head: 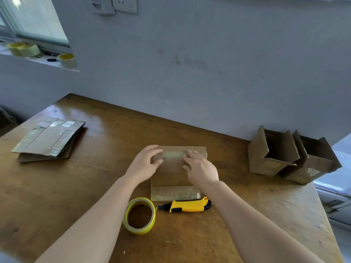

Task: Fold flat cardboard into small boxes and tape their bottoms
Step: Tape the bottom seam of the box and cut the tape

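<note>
A small brown cardboard box point(175, 173) stands in the middle of the wooden table point(76, 186), its taped bottom facing up. My left hand point(146, 164) grips its left top edge, fingers curled over the tape strip. My right hand point(200, 168) presses flat on the right side of that strip. A flap point(174, 193) lies on the table at the box's near side. A yellow roll of tape point(139, 215) and a yellow and black utility knife point(187, 205) lie just in front of the box.
A stack of flat cardboard blanks point(49, 138) with tape patches lies at the far left. Two folded boxes point(290, 158) lie on their sides at the right, by the wall. More tape rolls point(67, 60) sit on the window sill.
</note>
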A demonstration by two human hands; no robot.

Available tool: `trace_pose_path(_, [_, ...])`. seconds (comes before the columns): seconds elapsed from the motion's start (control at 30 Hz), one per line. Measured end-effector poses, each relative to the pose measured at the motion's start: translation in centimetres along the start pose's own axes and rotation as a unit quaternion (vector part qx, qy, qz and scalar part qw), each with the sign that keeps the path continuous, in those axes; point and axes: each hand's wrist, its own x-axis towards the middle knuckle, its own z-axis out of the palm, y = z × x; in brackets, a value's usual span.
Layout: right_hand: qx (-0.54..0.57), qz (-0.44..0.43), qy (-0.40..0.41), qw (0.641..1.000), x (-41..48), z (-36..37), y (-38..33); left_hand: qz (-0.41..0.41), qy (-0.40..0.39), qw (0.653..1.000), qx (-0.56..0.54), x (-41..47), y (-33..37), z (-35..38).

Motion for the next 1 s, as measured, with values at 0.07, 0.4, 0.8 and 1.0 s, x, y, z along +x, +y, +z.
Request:
trace_pose_path(0.07, [0.007,0.004,0.005,1.0,0.1,0.2,0.1,-0.074,0.022,0.997,-0.011,-0.9,-1.2,0.2])
trace_pose_path(0.4, [0.028,0.028,0.009,0.999,0.4,0.6,0.2,-0.124,-0.206,0.939,0.247,-5.8,-4.7,2.9])
trace_pose_path(0.8, [0.035,0.01,0.035,0.999,0.5,0.5,0.6,0.013,0.0,0.977,-0.212,-1.7,2.9,-0.4])
trace_pose_path(1.0, [0.097,0.002,0.039,0.995,0.3,0.3,0.6,-0.079,0.096,0.977,-0.172,-0.3,3.7,1.5])
